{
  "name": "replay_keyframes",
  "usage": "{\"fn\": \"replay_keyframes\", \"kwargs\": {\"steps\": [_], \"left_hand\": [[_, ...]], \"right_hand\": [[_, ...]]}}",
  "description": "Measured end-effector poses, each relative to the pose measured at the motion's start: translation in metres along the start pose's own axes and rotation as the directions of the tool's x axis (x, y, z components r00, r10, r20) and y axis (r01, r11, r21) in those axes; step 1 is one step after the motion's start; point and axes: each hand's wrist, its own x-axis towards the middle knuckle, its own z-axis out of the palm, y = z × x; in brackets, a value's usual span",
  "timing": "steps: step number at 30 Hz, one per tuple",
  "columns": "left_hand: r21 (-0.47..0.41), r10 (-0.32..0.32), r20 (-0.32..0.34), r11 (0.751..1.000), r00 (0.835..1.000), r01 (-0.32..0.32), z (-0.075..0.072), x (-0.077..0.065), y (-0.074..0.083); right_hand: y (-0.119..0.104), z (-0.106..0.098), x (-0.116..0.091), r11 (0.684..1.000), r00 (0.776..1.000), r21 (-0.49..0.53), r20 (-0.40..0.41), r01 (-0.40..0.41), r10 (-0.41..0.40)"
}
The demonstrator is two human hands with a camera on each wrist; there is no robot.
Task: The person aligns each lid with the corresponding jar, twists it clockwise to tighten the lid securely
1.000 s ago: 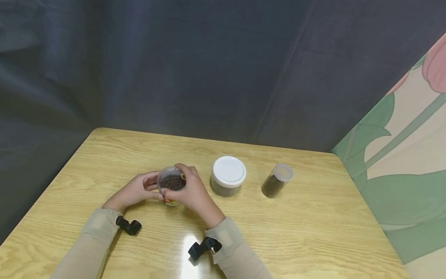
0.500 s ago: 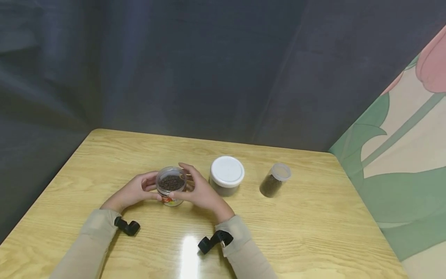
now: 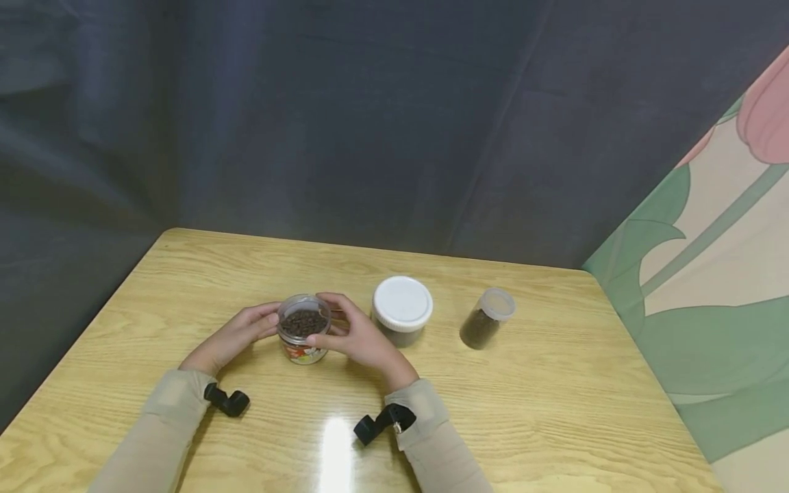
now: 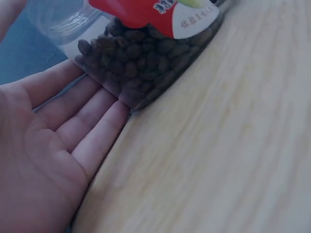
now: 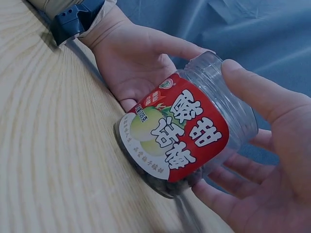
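An uncapped clear jar [image 3: 303, 346] with a red fruit label stands on the wooden table, partly filled with dark beans [image 4: 141, 60]. My right hand [image 3: 364, 339] grips it from the right, thumb against the neck and fingers behind it; the right wrist view shows that thumb [image 5: 243, 80] near the rim. On the other side, my left hand [image 3: 237, 334] rests its fairly straight fingers [image 4: 92, 119] against the jar's side. In the right wrist view the left thumb touches the neck too. The jar's far side is hidden in the head view.
Right of the jar stands a wide tub [image 3: 403, 311] with a white lid, close to my right hand. Farther right is a slim capped container [image 3: 483, 322] of dark contents. A dark curtain [image 3: 370, 137] hangs behind the table [image 3: 555, 383].
My right hand has drawn back rightward from over the jar's rim to its right side. My left thumb has moved up from the jar's front to its left side. The jar stays put.
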Motion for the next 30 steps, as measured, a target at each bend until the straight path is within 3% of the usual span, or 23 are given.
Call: {"fn": "replay_keyframes", "kwargs": {"steps": [7, 15, 20, 30], "left_hand": [[-0.009, -0.037, -0.002, 0.999, 0.999, 0.037, -0.0007, -0.0014, 0.0017], [-0.184, -0.038, 0.09, 0.981, 0.995, 0.054, -0.0002, 0.002, 0.0028], [-0.242, -0.034, 0.134, 0.968, 0.99, 0.066, -0.0001, 0.0023, 0.0069], [-0.21, -0.058, 0.133, 0.974, 0.989, 0.085, -0.0004, 0.0002, 0.0032]], "right_hand": [[0.0001, 0.0018, -0.0001, 1.0, 1.0, 0.022, -0.002, -0.008, 0.008], [0.0018, 0.0007, -0.001, 1.0, 0.999, -0.002, -0.034, -0.006, 0.006], [0.0029, 0.0005, -0.0019, 1.0, 0.999, -0.021, -0.044, -0.007, 0.006], [0.0029, 0.0021, 0.0, 1.0, 0.999, -0.018, -0.035, -0.001, 0.001]]}}
